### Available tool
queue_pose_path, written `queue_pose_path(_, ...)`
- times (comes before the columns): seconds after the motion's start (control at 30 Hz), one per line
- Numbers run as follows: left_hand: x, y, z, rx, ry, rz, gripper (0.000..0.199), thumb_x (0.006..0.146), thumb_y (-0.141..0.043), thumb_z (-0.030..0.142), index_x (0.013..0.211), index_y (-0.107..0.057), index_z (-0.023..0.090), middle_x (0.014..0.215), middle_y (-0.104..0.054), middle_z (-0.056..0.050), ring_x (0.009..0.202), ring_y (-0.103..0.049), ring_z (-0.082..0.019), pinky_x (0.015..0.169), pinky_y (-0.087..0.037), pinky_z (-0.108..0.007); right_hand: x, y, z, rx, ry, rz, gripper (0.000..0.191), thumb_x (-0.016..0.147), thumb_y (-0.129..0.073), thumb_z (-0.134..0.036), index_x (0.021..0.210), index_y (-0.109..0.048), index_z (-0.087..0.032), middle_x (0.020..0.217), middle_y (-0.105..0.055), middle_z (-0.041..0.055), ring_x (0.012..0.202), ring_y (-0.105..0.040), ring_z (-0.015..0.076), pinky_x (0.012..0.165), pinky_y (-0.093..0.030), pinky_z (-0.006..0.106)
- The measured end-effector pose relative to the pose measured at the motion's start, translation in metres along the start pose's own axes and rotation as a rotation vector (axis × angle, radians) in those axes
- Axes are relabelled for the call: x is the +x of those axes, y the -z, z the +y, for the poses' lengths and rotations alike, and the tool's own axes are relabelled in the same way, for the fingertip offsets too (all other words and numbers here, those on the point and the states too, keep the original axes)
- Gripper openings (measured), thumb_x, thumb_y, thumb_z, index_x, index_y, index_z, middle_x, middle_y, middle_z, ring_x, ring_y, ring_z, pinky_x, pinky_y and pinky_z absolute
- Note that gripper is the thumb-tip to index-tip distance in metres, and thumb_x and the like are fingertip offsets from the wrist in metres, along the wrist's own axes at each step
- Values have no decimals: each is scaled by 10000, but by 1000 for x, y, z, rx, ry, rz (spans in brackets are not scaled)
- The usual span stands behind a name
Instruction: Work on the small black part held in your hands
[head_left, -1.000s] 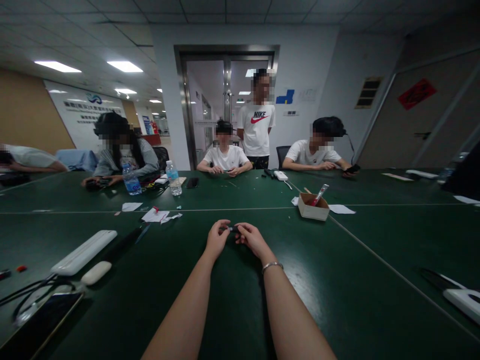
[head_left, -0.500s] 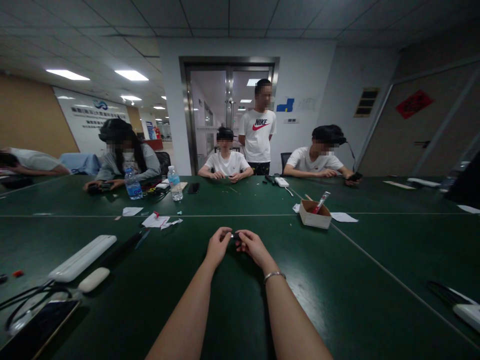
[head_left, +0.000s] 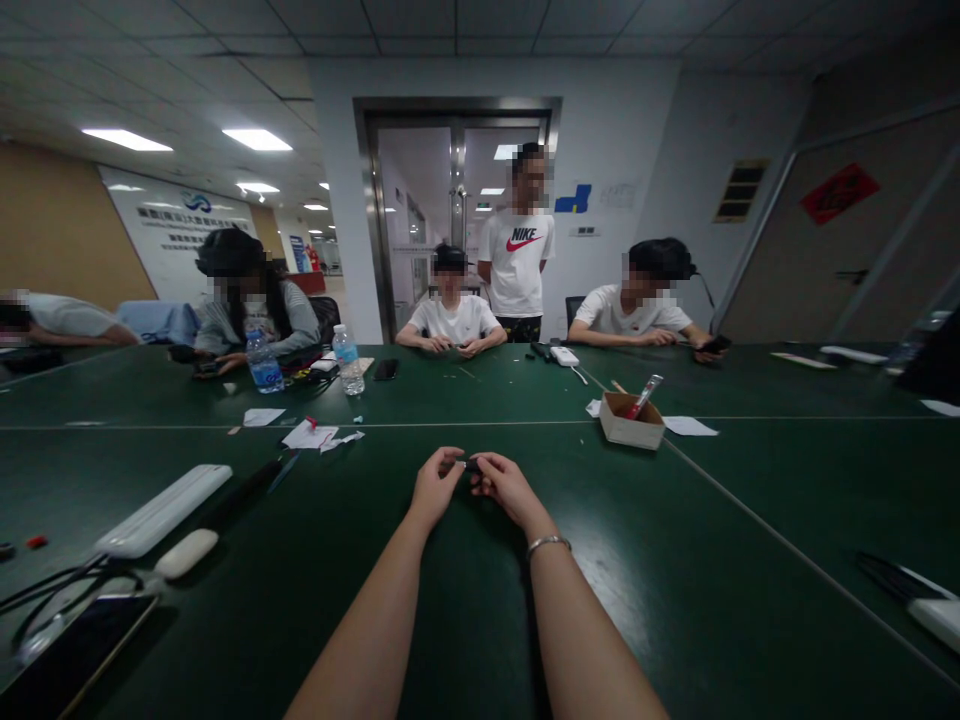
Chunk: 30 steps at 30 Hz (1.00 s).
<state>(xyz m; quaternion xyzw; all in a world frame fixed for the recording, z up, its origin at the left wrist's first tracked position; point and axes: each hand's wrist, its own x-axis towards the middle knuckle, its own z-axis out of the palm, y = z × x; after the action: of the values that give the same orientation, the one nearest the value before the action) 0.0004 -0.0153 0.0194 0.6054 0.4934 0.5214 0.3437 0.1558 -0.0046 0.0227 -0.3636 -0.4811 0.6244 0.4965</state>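
Note:
A small dark object [head_left: 472, 465] with a light tip is held between my hands above the green table [head_left: 480, 640]. It is too small to tell its kind. My right hand [head_left: 508, 486] pinches its dark body between thumb and fingers, and a silver bracelet circles that wrist. From the other side, my left hand [head_left: 436, 486] has its thumb and curled fingers closed at the light tip. Both forearms reach forward over the table, and the fingers partly cover the object.
A small open box [head_left: 631, 430] with a red-and-clear item stands ahead to the right. To the left lie paper scraps [head_left: 309, 434], a white power strip [head_left: 166, 510], a white mouse-shaped item [head_left: 187, 553] and a phone [head_left: 79, 650]. Bottles [head_left: 348, 360] and several people are across the table.
The light tip between my hands shows less than before. My hands stay in nearly the same place. The whole view has shifted slightly.

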Motion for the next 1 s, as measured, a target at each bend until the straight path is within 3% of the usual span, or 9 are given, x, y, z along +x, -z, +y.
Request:
queue_pose_path(0.17,0,-1,0,-35,78,-28,312,793,-547,388,1027,-618,195,1019,-649,-87,837,-615,-183,530,-468,-218,-1,-1,-1,-23,4,18,357,712,-708,-416,926,-644,-137,574,-600,-14,446,-487,68,534,-494,248)
queue_pose_path(0.3,0,0,0,-67,29,-40,280,772,-570,305,1024,-618,191,1075,-636,-92,921,-615,-192,595,-498,-227,-2,-1,-2,-23,-4,25,348,714,-710,-408,926,-646,-140,572,-598,-16,450,-493,72,541,-498,253)
queue_pose_path(0.57,-1,0,3,-46,80,-30,304,796,-545,425,962,-630,186,799,-652,-45,710,-616,-157,536,-474,-227,-1,-1,-1,-30,5,22,358,698,-723,-419,915,-650,-144,577,-593,-14,459,-497,78,527,-492,259)
queue_pose_path(0.77,-2,1,7,-77,41,-42,261,754,-581,297,982,-637,184,1022,-655,-77,841,-628,-178,581,-501,-236,0,0,1,1,11,12,367,692,-718,-427,913,-639,-145,571,-591,-20,456,-491,77,533,-498,261)
queue_pose_path(1.0,-1,1,4,-48,90,-51,290,783,-564,421,869,-675,168,817,-675,-51,741,-619,-162,596,-493,-246,-1,-1,-1,-16,1,18,322,724,-703,-388,920,-641,-140,585,-588,-13,482,-508,84,526,-495,255)
